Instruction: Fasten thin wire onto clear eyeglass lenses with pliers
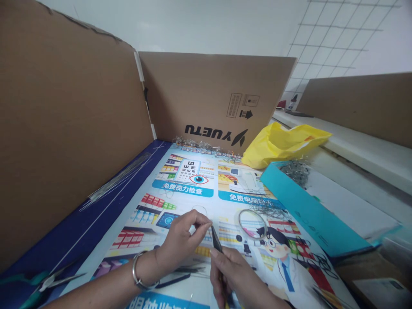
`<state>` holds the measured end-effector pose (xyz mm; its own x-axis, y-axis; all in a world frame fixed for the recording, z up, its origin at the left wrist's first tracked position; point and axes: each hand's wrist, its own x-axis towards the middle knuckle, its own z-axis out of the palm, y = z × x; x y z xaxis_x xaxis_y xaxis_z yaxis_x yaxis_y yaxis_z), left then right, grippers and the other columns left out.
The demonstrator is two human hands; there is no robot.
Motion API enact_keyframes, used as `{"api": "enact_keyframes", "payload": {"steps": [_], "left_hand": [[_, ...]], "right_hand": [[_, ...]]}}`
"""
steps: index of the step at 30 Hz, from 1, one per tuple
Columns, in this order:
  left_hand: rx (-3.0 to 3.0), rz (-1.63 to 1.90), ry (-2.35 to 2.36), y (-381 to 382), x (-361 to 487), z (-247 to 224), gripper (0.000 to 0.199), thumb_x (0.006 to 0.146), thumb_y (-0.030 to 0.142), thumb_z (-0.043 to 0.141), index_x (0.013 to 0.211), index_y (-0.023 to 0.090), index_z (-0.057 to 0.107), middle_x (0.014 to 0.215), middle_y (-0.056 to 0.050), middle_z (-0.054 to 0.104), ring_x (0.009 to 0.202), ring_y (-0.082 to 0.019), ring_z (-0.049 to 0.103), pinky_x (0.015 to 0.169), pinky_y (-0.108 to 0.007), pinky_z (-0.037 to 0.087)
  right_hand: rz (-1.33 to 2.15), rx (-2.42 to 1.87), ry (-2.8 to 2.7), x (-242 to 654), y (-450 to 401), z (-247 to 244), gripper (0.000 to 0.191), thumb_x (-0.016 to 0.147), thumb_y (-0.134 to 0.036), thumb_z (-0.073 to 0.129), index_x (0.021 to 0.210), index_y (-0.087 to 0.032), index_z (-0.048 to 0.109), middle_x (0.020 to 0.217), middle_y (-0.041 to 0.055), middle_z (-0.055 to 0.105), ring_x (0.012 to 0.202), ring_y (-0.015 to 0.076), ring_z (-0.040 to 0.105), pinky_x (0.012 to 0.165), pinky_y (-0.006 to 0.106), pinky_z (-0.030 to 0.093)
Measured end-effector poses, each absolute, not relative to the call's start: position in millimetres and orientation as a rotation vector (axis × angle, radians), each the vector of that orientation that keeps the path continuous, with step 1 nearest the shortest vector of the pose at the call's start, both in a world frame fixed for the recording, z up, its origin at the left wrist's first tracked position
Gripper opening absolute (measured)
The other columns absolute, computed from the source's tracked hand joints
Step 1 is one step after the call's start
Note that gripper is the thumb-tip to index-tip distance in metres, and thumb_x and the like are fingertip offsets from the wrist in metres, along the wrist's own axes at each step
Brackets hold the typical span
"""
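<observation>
My left hand (185, 236), with a bangle on its wrist, is closed in a pinch at the middle of the mat. A thin wire (200, 207) curves up behind its fingers and seems to be held in the pinch. My right hand (236, 274) is wrapped round a dark tool with a narrow point (216, 240), which looks like needle-nose pliers or tweezers. The tool's tip meets or nearly meets my left fingertips. Right of it lies a coil of wire (240, 223) on the printed mat (183, 206).
Cardboard panels (209, 94) stand left and behind. Straight wires (119, 176) lie at left, green-handled pliers (45, 281) at lower left. A teal box (309, 219) holds a wire heap (296, 171); a yellow bag (280, 143) sits behind it. More tangled wire (206, 145) lines the back panel.
</observation>
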<state>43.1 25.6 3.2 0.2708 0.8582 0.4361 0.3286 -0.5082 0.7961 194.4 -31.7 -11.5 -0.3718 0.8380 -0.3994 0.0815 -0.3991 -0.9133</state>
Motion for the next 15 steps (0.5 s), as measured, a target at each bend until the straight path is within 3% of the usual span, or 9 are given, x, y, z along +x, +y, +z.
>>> {"api": "enact_keyframes", "payload": {"steps": [15], "left_hand": [[2.045,1.197,1.059,25.5,42.5,3.0,0.008,0.083,0.020,0.054,0.075,0.018,0.057,0.073,-0.003,0.066,0.068,-0.014,0.061,0.064,-0.025,0.047]], "right_hand": [[1.836,-1.285,-1.270,193.8,-30.4,-10.9,0.059,0.078,-0.068,0.038,0.051,-0.016,0.047,0.035,-0.0018,0.045,0.029,0.0061,0.041,0.034,0.017,0.023]]}}
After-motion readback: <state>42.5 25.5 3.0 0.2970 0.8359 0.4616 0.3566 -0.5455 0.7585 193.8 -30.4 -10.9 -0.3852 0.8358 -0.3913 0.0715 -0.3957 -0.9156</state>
